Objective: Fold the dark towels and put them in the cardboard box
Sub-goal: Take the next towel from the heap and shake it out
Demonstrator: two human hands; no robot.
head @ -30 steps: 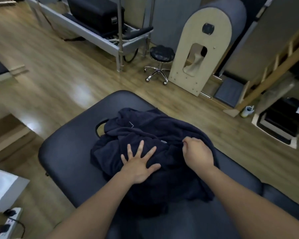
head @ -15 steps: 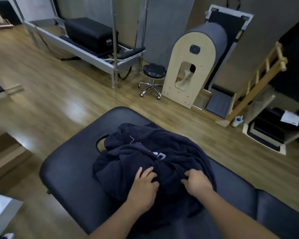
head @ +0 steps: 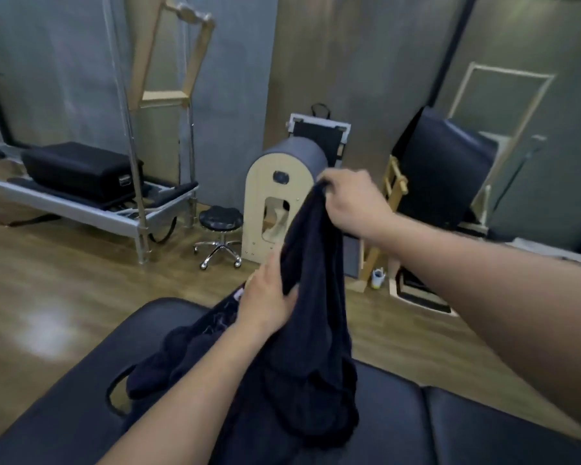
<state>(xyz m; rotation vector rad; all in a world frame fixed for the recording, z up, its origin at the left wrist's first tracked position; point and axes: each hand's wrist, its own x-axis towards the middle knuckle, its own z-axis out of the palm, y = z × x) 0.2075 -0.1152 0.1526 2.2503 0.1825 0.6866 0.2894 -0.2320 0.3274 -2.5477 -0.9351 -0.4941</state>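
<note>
the right hand (head: 351, 204) is raised, its fingers curled tight round the top edge of a dark navy terry towel (head: 316, 337). the left hand (head: 267, 298) grips the same towel lower down, thumb clamped over a fold. the towel hangs in loose folds, its lower part bunched on the black padded vinyl table (head: 483, 427). beyond it, a black round stool on a chrome wheeled base (head: 220, 218) stands on the wooden floor.

black padded table (head: 450, 427), glossy vinyl top, seam across the pad at right, oval face hole (head: 114, 394) near left end, dark towel (head: 302, 380) with bunched lower part resting on the pad just beside the hole, upper part lifted clear
</note>
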